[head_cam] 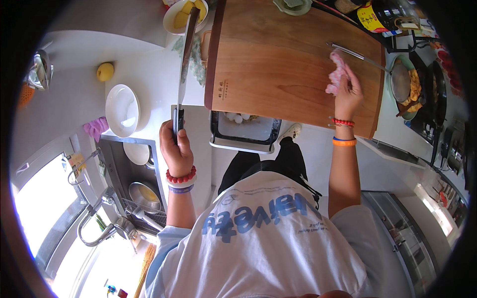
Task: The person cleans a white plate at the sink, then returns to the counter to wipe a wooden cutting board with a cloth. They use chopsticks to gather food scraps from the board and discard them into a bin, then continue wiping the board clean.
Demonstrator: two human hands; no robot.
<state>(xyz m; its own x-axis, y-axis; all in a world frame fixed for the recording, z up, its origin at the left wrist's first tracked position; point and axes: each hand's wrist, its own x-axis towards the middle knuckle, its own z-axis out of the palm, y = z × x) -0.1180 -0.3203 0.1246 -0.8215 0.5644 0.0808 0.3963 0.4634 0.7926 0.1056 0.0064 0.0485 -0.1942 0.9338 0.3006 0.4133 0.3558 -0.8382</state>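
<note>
My left hand (176, 149) grips the black handle of a kitchen knife (185, 63), left of the cutting board. The blade points away from me, edge-on to the view, and its tip overlaps a white bowl (167, 21) of yellow slices. In my right hand (348, 97) is a crumpled pink-and-white cloth (337, 74), held over the right part of the wooden cutting board (268, 67). Just beyond the cloth lies the metal handle of a strainer ladle (346, 51). Its round head (400, 85) rests on a green dish (402, 61) of yellow-brown food.
A black-rimmed bin (246, 136) with white rounded pieces sits below the board's front edge. To the left are a white bowl (122, 110), a yellow fruit (105, 72) and a sink (119, 160) holding dishes. A dark sauce bottle (389, 16) stands back right, near a black pan (439, 93).
</note>
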